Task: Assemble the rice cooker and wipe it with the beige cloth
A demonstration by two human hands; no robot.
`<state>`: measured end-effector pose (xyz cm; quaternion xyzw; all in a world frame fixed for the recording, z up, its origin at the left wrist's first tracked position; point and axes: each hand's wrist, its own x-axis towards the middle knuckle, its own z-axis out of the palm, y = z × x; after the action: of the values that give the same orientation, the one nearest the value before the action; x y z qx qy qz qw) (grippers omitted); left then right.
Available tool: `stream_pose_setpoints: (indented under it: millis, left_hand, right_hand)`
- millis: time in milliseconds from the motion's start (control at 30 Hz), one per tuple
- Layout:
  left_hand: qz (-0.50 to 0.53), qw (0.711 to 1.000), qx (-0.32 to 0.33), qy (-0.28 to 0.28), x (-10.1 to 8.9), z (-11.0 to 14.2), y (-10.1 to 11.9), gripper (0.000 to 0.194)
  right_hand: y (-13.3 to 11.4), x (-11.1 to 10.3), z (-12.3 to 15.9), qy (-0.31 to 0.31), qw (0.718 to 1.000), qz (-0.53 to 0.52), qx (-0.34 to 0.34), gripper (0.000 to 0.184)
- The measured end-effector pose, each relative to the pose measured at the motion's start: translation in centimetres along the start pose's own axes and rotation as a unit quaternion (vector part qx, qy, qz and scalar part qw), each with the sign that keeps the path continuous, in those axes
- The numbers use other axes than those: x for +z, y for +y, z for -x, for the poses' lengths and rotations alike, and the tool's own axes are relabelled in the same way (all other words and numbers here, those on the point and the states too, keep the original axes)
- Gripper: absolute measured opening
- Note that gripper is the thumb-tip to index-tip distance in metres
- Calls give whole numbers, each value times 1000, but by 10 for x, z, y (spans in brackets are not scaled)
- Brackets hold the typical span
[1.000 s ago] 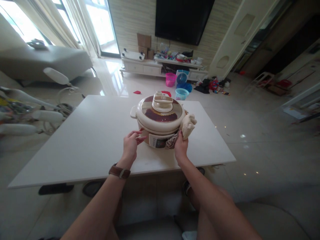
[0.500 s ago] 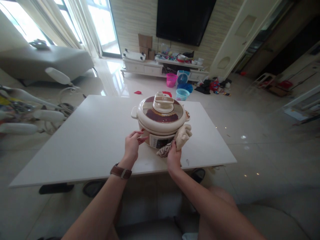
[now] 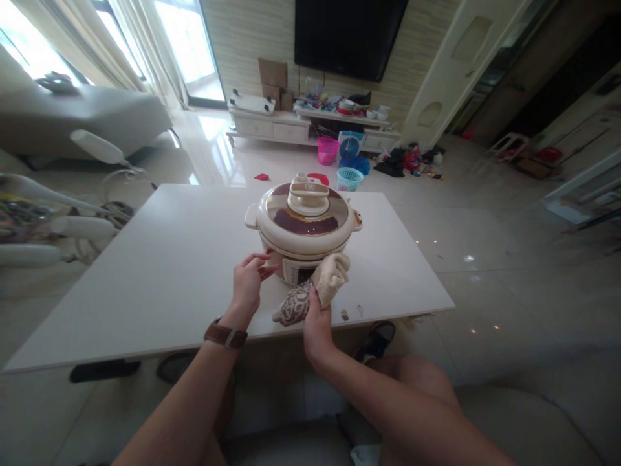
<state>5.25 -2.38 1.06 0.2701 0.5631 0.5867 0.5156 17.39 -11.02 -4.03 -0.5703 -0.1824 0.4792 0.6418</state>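
Observation:
A cream electric pressure cooker (image 3: 301,243) with a brown, shiny lid top and a knob-like handle stands upright on the white table (image 3: 194,259). My left hand (image 3: 248,279) is at the cooker's lower left front, fingers apart and touching or nearly touching its side. In my right hand (image 3: 319,327) is a bunched cloth (image 3: 332,278), beige with a brown-patterned part hanging to the left. The cloth is in front of the cooker and covers part of its control panel (image 3: 295,270).
Two small stickers or marks, one a coloured figure (image 3: 344,314), lie near the table's front edge. White-armed chairs (image 3: 82,226) stand at the left. Beyond the table are a pink basket (image 3: 328,151), a light-blue basket (image 3: 349,179) and a cluttered TV cabinet (image 3: 272,128).
My right hand has moved the cloth left and down across the cooker's front, uncovering the figure mark on the table. My left hand stays by the cooker. The view has shifted slightly.

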Motion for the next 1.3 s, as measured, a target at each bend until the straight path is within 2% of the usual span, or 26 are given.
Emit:
stream_pose_setpoints:
  millis: [167, 333, 533, 667, 1033, 1200, 1300]
  left_hand:
    - [5, 1000, -3, 5, 0, 0, 1, 17]
    - [0, 1000, -5, 0, -1, 0, 0, 19]
    - [0, 1000, -8, -5, -1, 1, 2, 19]
    - [4, 1000, -10, -3, -1, 1, 3, 21]
    - [9, 1000, -9, -8, -2, 1, 4, 20]
    - [10, 1000, -14, -7, -3, 0, 6, 19]
    - [8, 1000, -16, -5, -4, 0, 7, 20]
  right_hand:
    - [4, 4, -3, 14, 994, -101, 31, 64]
    - [-2, 6, -6, 24, 987, -153, 52, 56]
    - [0, 2, -13, 39, 983, -169, 60, 54]
    - [5, 2, -17, 54, 981, -170, 72, 47]
    - [-3, -3, -30, 105, 969, -148, 169, 29]
    - [-15, -12, -46, 87, 978, -113, 155, 26]
    - [-30, -19, -62, 82, 991, -70, 82, 33]
